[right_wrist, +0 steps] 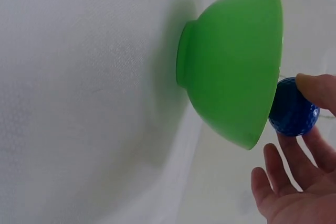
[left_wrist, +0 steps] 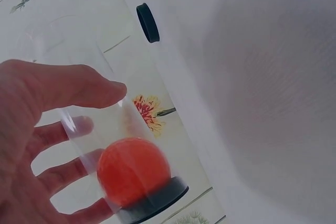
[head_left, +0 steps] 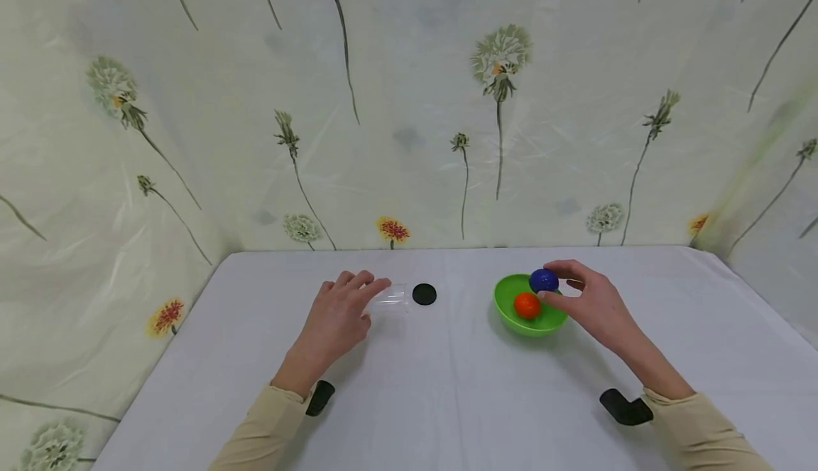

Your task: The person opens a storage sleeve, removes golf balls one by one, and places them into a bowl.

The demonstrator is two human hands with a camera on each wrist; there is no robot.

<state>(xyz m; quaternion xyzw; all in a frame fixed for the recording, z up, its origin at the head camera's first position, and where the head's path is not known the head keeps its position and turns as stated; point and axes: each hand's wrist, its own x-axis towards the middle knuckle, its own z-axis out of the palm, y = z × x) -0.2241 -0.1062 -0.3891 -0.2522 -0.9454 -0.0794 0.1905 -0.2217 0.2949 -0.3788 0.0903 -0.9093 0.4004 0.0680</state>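
- Wraps thumb and parted fingers of left hand (head_left: 339, 315) round clear tube (head_left: 393, 299), tipped sideways, probably to prevent rolling.
- Pinches blue ball (head_left: 544, 281) between thumb and fingers of right hand (head_left: 596, 306) at rim of green bowl (right_wrist: 236, 61), presumably against slipping.

Clear tube (left_wrist: 113, 124) in the left grip (left_wrist: 18, 124) — orange-red ball (left_wrist: 134, 171) inside, black cap (left_wrist: 148, 23) apart.

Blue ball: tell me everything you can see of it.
The dark-blue, round ball has a glossy, dimpled surface and looks hard, like plastic. The right hand pinches it between thumb and fingers, holding it up at the far-right rim of the green, round, plastic-looking bowl. Whether it touches that rim, I cannot tell.
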